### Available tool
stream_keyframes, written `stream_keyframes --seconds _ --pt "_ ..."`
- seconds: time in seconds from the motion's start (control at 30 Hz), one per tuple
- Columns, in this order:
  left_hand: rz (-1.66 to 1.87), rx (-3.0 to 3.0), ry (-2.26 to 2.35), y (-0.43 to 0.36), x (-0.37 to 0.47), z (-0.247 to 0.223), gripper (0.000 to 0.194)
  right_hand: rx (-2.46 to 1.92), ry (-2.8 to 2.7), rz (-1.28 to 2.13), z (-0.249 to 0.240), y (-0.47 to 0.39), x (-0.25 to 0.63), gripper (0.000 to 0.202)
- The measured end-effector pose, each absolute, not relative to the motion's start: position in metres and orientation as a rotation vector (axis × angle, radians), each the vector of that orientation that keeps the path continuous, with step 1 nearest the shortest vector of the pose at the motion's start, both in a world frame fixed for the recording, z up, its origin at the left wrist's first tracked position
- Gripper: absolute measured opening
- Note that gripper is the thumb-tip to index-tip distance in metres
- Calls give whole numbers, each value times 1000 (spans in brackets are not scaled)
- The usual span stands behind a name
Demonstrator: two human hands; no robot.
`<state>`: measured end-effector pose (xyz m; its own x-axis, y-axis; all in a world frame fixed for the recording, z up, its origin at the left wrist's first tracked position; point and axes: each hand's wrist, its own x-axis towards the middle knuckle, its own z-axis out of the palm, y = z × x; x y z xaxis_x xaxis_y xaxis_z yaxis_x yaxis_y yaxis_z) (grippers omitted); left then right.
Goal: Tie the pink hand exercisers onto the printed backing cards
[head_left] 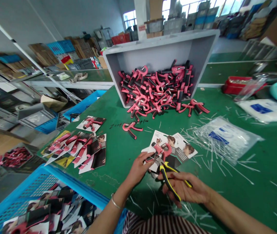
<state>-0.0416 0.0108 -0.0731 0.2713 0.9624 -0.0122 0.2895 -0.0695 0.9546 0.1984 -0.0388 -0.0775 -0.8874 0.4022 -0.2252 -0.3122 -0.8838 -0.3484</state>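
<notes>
On the green table, a pink hand grip tool lies on a printed card. My left hand is closed on the card and the lower left of the tool. Yellow-black pliers rest in my right hand, whose fingers wrap round the handles. The pliers' jaws touch the tool beside my left fingertips. Another printed card lies partly under the first. A loose pink tool is farther back.
A grey bin tipped on its side spills pink tools. Carded tools lie at the left above a blue crate. White ties, a plastic bag and a red box are at the right.
</notes>
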Motion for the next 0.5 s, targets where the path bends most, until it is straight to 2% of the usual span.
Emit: stream_keyframes --seconds 0.2,0.37,0.5 --pt "872 1561 1200 11 -43 -75 37 -431 -439 2751 -74 -44 194 53" --pt "879 1625 1187 11 -45 -75 36 -429 -281 2716 -84 -44 189 40" --pt "882 1591 1235 6 -39 -72 35 -805 -564 2542 -87 -57 177 35"
